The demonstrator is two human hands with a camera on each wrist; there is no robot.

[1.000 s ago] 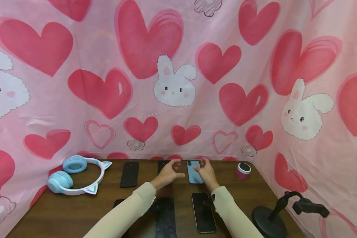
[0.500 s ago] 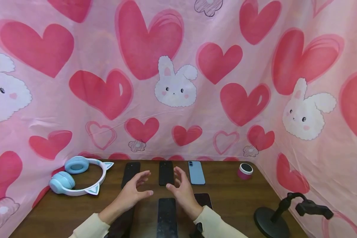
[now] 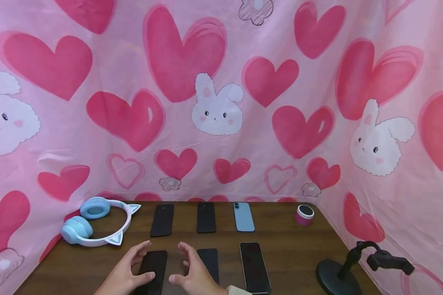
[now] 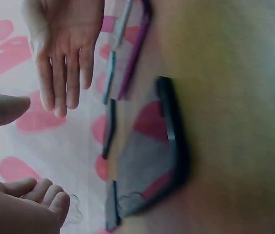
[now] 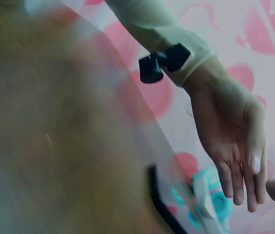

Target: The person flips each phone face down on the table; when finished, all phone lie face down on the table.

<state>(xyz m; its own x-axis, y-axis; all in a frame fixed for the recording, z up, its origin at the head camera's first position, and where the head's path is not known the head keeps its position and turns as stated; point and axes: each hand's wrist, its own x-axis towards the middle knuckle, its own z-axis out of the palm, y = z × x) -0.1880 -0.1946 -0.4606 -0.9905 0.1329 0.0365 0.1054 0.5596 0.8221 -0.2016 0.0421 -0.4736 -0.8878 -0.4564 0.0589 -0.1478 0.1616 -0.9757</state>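
Note:
Both hands hover low over the near edge of a dark wooden table (image 3: 288, 246), palms facing each other. My left hand (image 3: 140, 262) and right hand (image 3: 181, 264) flank a black phone (image 3: 154, 264) lying flat in the front row; both have relaxed fingers and hold nothing. The left thumb is at the phone's near edge; contact is unclear. In the left wrist view the same phone (image 4: 162, 151) lies below the right hand (image 4: 64, 53). The right wrist view shows the left hand (image 5: 232, 141) with fingers straight.
Two more phones lie in the front row, one black (image 3: 209, 260) and one with a glossy screen (image 3: 254, 266). The back row holds two black phones (image 3: 162, 220) (image 3: 206, 217) and a blue one (image 3: 243, 216). Blue cat-ear headphones (image 3: 96, 221), a pink speaker (image 3: 304, 214) and a black stand (image 3: 339, 270) sit around them.
Both hands drew back from the blue phone in the back row, passed the middle black phone, and now sit nearer and to the left, either side of the front-left phone.

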